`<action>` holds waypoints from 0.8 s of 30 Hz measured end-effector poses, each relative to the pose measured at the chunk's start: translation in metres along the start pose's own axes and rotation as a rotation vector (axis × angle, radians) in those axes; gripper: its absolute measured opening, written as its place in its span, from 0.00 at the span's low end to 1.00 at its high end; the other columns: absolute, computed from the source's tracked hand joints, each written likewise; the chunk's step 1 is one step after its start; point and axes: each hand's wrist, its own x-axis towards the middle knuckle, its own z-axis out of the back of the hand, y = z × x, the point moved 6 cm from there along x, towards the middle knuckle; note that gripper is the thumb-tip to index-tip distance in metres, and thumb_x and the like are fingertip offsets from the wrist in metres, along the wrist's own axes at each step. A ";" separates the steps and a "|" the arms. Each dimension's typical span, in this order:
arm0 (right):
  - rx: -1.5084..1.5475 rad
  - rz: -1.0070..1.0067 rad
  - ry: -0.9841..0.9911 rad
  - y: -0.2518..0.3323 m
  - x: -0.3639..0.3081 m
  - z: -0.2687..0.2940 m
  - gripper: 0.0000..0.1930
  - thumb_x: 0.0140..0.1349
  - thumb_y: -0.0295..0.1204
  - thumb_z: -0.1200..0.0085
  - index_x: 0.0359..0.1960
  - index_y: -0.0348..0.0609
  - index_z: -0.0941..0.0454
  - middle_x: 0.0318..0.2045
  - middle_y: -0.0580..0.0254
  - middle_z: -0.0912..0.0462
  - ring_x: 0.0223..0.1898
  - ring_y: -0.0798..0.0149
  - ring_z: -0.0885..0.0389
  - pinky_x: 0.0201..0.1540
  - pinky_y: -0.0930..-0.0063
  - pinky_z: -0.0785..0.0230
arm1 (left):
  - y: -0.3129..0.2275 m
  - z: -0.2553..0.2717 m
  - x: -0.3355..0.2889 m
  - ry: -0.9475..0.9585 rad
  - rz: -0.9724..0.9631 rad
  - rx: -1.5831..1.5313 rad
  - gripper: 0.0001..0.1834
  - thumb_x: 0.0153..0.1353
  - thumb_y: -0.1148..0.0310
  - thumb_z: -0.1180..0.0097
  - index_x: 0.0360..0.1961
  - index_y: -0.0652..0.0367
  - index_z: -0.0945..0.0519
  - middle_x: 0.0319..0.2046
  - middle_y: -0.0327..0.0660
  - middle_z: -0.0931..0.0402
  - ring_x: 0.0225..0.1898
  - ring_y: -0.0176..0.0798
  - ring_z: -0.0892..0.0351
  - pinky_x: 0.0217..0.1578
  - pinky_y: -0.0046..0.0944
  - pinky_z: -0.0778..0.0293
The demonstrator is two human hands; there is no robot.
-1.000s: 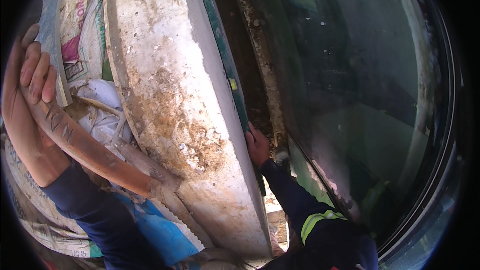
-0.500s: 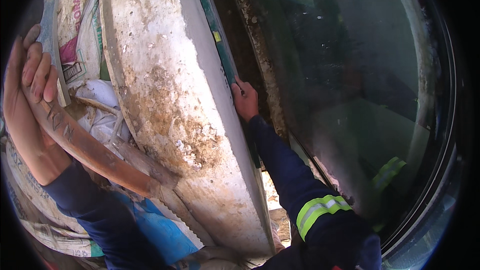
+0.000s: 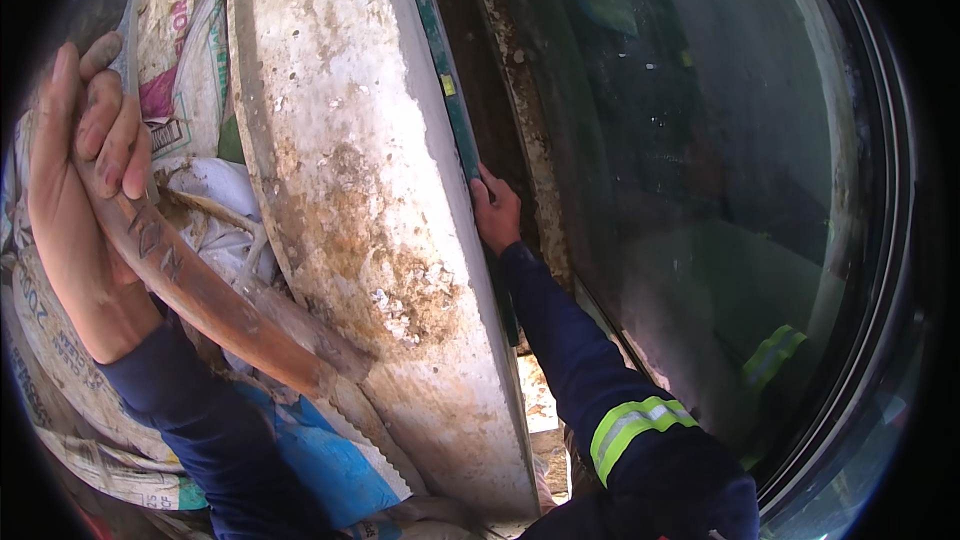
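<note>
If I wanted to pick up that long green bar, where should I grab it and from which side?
Probably around its long edges, below the yellow patch, coming from the right: the green bar is straight and narrow, its left side runs along the pale slab, and the dark gap leaves finger room. The right hand grips there.

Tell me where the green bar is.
In the head view, the green bar lies along the right edge of the pale slab, with the right hand on it.
</note>
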 end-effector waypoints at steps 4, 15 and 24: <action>0.016 -0.013 0.015 -0.002 0.000 0.000 0.19 0.68 0.35 0.42 0.58 0.42 0.19 0.43 0.41 0.15 0.46 0.50 0.15 0.52 0.64 0.26 | 0.002 0.003 -0.001 -0.006 0.015 -0.026 0.21 0.79 0.63 0.56 0.54 0.77 0.30 0.21 0.30 0.43 0.15 0.21 0.44 0.15 0.21 0.38; 0.051 -0.007 0.024 -0.002 0.001 -0.001 0.20 0.68 0.34 0.42 0.59 0.40 0.20 0.45 0.39 0.16 0.48 0.49 0.15 0.54 0.64 0.26 | -0.002 -0.005 -0.006 -0.044 -0.005 0.116 0.27 0.79 0.59 0.57 0.58 0.80 0.32 0.22 0.29 0.42 0.15 0.20 0.44 0.15 0.21 0.38; 0.013 0.003 0.037 0.002 0.001 0.001 0.20 0.70 0.33 0.44 0.61 0.39 0.21 0.46 0.42 0.15 0.49 0.55 0.15 0.55 0.66 0.27 | -0.004 -0.005 -0.007 -0.062 -0.006 0.118 0.29 0.79 0.56 0.57 0.58 0.80 0.32 0.22 0.29 0.42 0.15 0.19 0.45 0.15 0.20 0.39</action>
